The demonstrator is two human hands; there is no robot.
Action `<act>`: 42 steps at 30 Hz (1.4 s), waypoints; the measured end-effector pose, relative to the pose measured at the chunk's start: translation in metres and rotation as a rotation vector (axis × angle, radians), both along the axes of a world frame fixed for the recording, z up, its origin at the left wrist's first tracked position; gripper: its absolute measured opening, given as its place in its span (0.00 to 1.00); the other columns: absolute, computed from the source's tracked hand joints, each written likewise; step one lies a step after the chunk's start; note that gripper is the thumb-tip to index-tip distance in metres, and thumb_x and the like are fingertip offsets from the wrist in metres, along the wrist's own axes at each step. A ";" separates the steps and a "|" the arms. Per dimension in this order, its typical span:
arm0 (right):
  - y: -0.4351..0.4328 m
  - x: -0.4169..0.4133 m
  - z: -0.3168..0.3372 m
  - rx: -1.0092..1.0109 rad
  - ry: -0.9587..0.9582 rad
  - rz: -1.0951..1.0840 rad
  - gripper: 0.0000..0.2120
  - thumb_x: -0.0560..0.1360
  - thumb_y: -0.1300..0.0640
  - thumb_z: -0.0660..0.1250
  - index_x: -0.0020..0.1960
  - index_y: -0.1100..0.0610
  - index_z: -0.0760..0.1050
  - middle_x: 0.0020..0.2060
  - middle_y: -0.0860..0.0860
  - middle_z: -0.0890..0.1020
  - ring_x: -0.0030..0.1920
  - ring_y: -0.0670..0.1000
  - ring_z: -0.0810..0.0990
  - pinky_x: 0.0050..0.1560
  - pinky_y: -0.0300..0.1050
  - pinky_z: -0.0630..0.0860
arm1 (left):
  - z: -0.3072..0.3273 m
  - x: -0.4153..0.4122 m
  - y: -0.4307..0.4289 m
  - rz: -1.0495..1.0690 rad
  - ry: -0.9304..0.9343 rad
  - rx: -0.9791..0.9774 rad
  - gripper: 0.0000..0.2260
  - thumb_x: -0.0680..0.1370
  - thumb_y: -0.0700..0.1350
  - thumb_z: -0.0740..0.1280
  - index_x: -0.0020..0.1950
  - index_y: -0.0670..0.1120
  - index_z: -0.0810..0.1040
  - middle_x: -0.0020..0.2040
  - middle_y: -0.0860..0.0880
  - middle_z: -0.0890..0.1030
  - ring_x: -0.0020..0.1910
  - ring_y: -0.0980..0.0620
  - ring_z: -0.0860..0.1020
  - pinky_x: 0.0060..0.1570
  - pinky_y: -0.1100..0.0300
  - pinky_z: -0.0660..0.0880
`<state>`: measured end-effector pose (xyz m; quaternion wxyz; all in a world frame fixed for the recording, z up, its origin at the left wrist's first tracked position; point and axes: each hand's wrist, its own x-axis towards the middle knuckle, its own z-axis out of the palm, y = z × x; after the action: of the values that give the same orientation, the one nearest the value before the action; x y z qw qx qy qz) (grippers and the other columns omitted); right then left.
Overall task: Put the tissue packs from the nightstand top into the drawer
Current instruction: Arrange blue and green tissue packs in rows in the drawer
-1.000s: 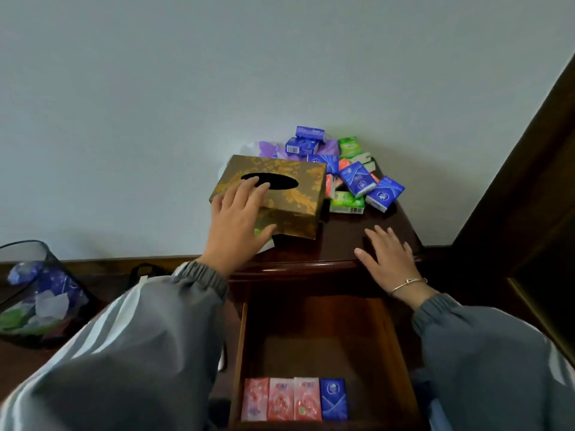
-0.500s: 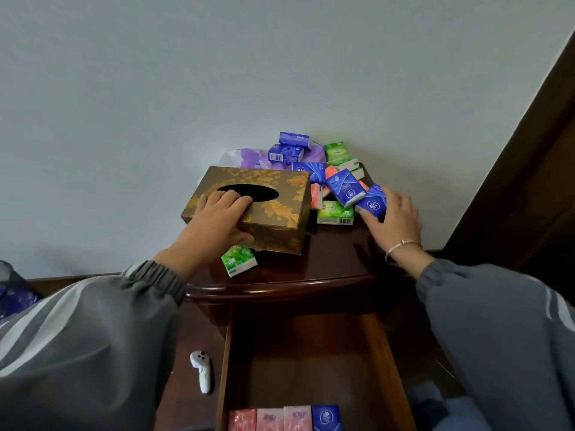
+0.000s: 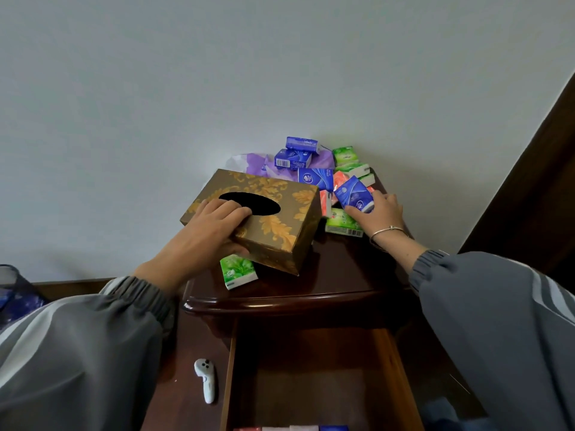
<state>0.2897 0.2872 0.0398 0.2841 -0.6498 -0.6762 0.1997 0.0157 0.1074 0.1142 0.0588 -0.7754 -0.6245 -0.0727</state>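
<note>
Several small tissue packs [image 3: 314, 164] in blue, green and orange lie heaped at the back right of the dark wooden nightstand top [image 3: 342, 275]. My right hand [image 3: 381, 213] grips a blue tissue pack [image 3: 354, 194] at the heap's front. A gold patterned tissue box [image 3: 280, 219] stands tilted on the left, and my left hand [image 3: 208, 234] holds its near corner, fingers on top by the oval slot. A green pack [image 3: 238, 272] lies under that raised corner. Below, the drawer [image 3: 311, 368] stands open, with a row of packs [image 3: 292, 427] at its near edge.
A white remote-like controller [image 3: 206, 379] lies on the floor left of the drawer. A dark bin [image 3: 15, 293] with wrappers shows at the far left. A dark wooden frame [image 3: 535, 181] rises on the right. The wall stands right behind the nightstand.
My right hand has moved from the nightstand's front edge to the heap and closed on a blue pack. The left hand has tilted the gold box, uncovering the green pack.
</note>
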 end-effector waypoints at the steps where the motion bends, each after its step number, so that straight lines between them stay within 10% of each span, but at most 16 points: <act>1: -0.001 0.002 -0.001 0.009 0.023 0.007 0.29 0.70 0.43 0.70 0.65 0.57 0.69 0.60 0.61 0.71 0.62 0.62 0.69 0.59 0.52 0.69 | 0.002 0.000 -0.001 -0.004 -0.001 -0.005 0.30 0.70 0.58 0.67 0.67 0.42 0.72 0.63 0.44 0.75 0.65 0.40 0.70 0.66 0.44 0.66; 12: -0.034 0.061 0.040 0.089 0.935 -0.197 0.09 0.70 0.60 0.72 0.48 0.57 0.74 0.41 0.56 0.79 0.34 0.48 0.77 0.40 0.42 0.75 | 0.042 0.061 -0.015 -0.082 0.002 0.059 0.32 0.70 0.59 0.70 0.70 0.48 0.69 0.64 0.49 0.73 0.66 0.45 0.68 0.67 0.48 0.63; 33: -0.137 0.179 0.102 -0.113 1.109 -0.113 0.17 0.70 0.56 0.73 0.57 0.54 0.75 0.41 0.51 0.83 0.40 0.50 0.83 0.37 0.42 0.78 | -0.023 0.230 0.018 0.070 -0.016 -0.048 0.29 0.74 0.57 0.68 0.71 0.50 0.64 0.68 0.49 0.69 0.71 0.45 0.64 0.71 0.44 0.58; 36: -0.151 0.164 0.113 -0.218 1.054 -0.048 0.17 0.69 0.55 0.74 0.57 0.55 0.76 0.44 0.52 0.84 0.43 0.52 0.84 0.40 0.45 0.79 | -0.019 0.227 0.005 0.059 -0.296 0.029 0.29 0.76 0.57 0.66 0.74 0.48 0.64 0.72 0.49 0.68 0.73 0.48 0.63 0.74 0.41 0.50; 38: -0.164 0.146 0.121 -0.302 0.993 0.062 0.13 0.69 0.55 0.74 0.52 0.54 0.77 0.42 0.51 0.85 0.41 0.51 0.85 0.39 0.44 0.81 | -0.006 0.222 -0.013 0.122 -0.840 0.043 0.23 0.77 0.56 0.65 0.69 0.46 0.71 0.67 0.48 0.74 0.66 0.52 0.72 0.70 0.47 0.64; 42: -0.194 0.089 0.125 -0.336 0.773 0.359 0.11 0.69 0.59 0.74 0.48 0.50 0.77 0.41 0.48 0.85 0.40 0.46 0.84 0.43 0.40 0.80 | 0.019 0.196 -0.061 0.156 -1.773 -0.521 0.29 0.73 0.67 0.58 0.66 0.50 0.75 0.61 0.52 0.80 0.56 0.60 0.77 0.55 0.60 0.69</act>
<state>0.3782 0.0930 0.1649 0.3672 -0.4372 -0.5808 0.5803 0.2120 0.0469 0.1327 -0.6118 -0.3807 -0.4882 -0.4923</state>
